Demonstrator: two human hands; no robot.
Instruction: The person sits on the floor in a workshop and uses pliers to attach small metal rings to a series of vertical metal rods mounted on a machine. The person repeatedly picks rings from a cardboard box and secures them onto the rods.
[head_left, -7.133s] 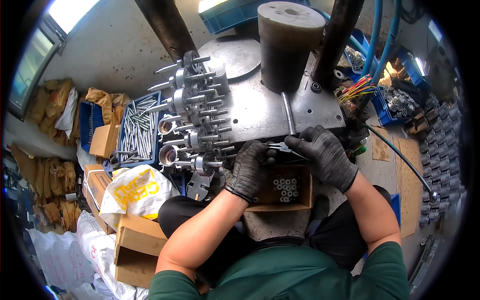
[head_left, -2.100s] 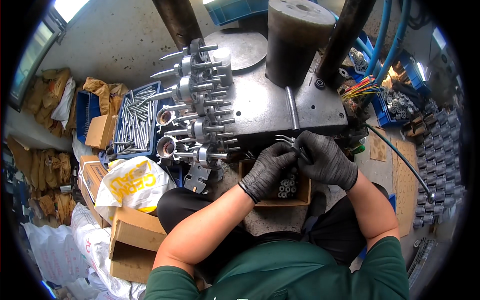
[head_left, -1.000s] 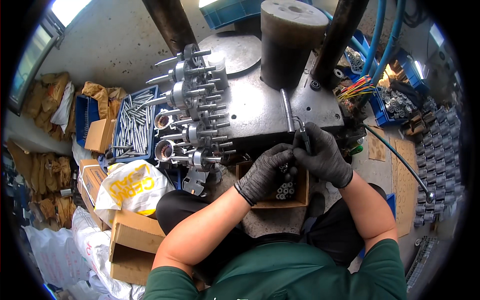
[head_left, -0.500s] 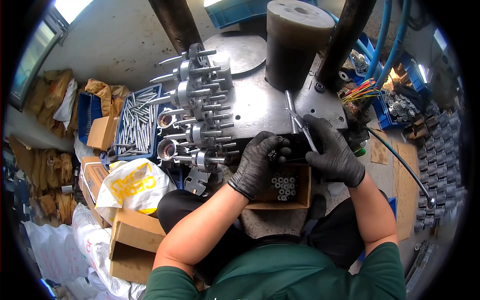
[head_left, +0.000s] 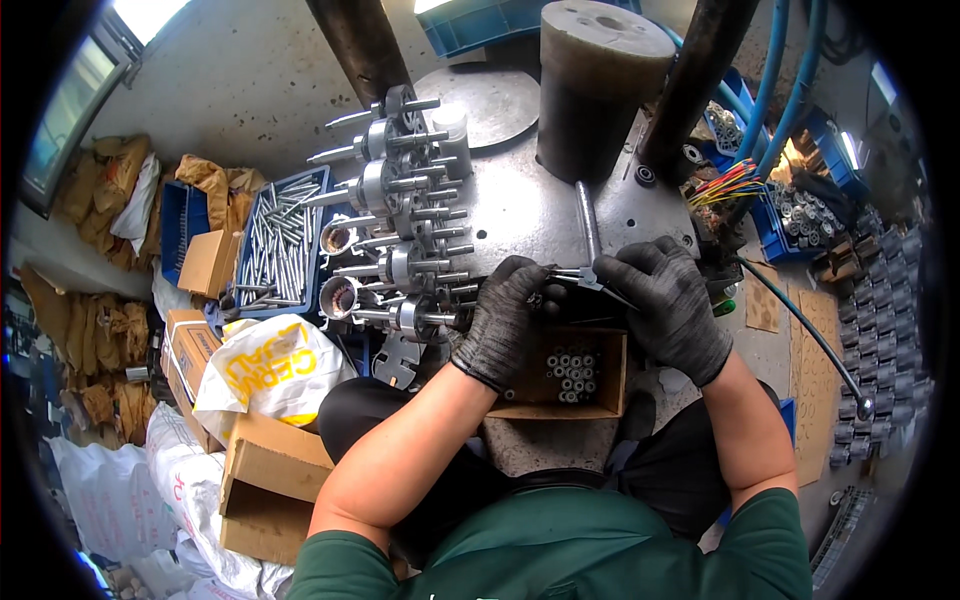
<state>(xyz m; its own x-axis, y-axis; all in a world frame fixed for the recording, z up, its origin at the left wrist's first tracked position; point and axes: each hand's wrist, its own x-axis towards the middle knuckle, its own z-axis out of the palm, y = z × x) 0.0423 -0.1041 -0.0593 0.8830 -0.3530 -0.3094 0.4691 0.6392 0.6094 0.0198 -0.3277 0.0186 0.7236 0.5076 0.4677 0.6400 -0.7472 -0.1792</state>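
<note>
My right hand, in a dark grey knit glove, is closed around a pair of silver pliers. Their thin tips point left and reach the fingers of my left hand. That hand, gloved alike, is curled shut around something small and dark, mostly hidden by the fingers. Just beyond the pliers, a steel rod lies on the metal press table. Below both hands, between my knees, a cardboard box holds small ring-shaped bearings.
Left of my hands stand several shafts with rotors. A blue crate of metal shafts lies farther left, near a white plastic bag. A thick dark cylinder rises behind the rod. A hose with a metal end stretches at right.
The pliers have swung from pointing up and away to pointing left, and their tips now meet my left hand. My right hand has dropped slightly. The view has shifted a little.
</note>
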